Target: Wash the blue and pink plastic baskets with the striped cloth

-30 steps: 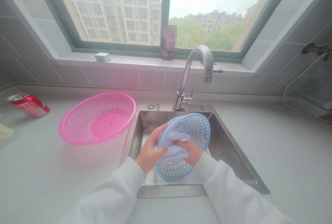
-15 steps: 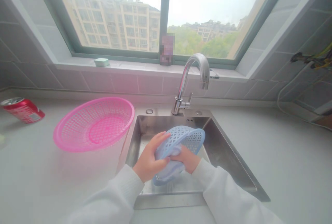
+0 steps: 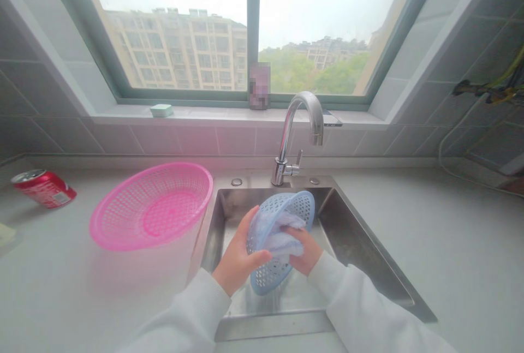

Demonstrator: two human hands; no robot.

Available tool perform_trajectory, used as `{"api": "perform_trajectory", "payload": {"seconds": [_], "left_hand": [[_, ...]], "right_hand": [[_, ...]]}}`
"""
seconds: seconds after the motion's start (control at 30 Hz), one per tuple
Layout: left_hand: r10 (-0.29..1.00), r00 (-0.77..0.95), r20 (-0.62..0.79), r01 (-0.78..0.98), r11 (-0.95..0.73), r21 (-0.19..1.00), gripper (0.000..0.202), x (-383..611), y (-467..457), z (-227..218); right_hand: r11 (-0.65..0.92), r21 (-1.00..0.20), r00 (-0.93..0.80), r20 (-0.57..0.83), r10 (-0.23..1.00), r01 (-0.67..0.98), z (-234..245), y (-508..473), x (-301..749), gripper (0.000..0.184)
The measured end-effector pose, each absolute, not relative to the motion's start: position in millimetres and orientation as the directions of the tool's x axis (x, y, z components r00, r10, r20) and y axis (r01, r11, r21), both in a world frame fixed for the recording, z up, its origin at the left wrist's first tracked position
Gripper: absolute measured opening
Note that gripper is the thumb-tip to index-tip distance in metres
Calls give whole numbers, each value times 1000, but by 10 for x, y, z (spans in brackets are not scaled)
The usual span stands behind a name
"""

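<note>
A light blue plastic basket [image 3: 268, 279] with a pattern of holes is tilted on its side above the sink [image 3: 360, 244]. My left hand [image 3: 241, 257] grips its rim from the left, thumb on the near side. In my right hand [image 3: 307, 252] is a pale, bunched cloth [image 3: 282, 241], pressed against the basket. The cloth partly hides the fingertips of that hand. Part of the cloth shows through or over the basket's left wall.
A pink basket [image 3: 96, 227] stands on the counter left of the sink, beside a red can [image 3: 45, 189]. The chrome faucet [image 3: 315, 115] arches over the sink's back edge. On the sill lie a pale green box [image 3: 161, 111] and a flat dark device [image 3: 332, 119].
The blue basket has turned, so its inside faces more to the right. More of the cloth shows now, moved along the basket by my right hand. The camera view has shifted slightly.
</note>
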State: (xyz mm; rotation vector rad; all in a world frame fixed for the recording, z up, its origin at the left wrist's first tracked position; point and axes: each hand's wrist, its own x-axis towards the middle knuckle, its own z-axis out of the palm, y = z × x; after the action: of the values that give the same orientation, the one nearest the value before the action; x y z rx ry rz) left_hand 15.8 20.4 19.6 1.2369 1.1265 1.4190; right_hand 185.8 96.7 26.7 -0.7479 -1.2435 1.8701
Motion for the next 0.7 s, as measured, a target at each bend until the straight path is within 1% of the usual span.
{"api": "perform_trajectory", "payload": {"seconds": [0.1, 0.2, 0.3, 0.37, 0.43, 0.5, 0.6, 0.7], "left_hand": [[985, -91, 147, -65, -153, 986, 114, 166, 200, 196], [988, -67, 136, -50, -140, 989, 113, 176, 195, 187], [987, -28, 159, -58, -161, 985, 103, 173, 183, 168], [979, -27, 202, -96, -203, 974, 97, 158, 181, 149], [976, -30, 217, -143, -219, 965, 93, 139, 192, 131], [979, -23, 203, -172, -204, 964, 91, 125, 211, 121], [976, -39, 213, -177, -216, 960, 90, 127, 232, 123], [972, -60, 227, -181, -234, 955, 90, 142, 232, 125]], "right_hand": [[-352, -869, -527, -130, 840, -347, 311, 997, 1852, 27], [-402, -840, -552, -153, 820, -365, 334, 1006, 1831, 26], [-442, -854, -632, -186, 752, -274, 339, 967, 1828, 28], [-409, -892, -691, -175, 701, -190, 344, 930, 1832, 31], [-353, -923, -723, -140, 676, -151, 344, 909, 1835, 33], [-329, -927, -698, -113, 707, -183, 333, 917, 1837, 34], [-331, -908, -616, -110, 780, -257, 311, 957, 1843, 29], [-355, -902, -622, -135, 771, -244, 328, 963, 1847, 29]]}}
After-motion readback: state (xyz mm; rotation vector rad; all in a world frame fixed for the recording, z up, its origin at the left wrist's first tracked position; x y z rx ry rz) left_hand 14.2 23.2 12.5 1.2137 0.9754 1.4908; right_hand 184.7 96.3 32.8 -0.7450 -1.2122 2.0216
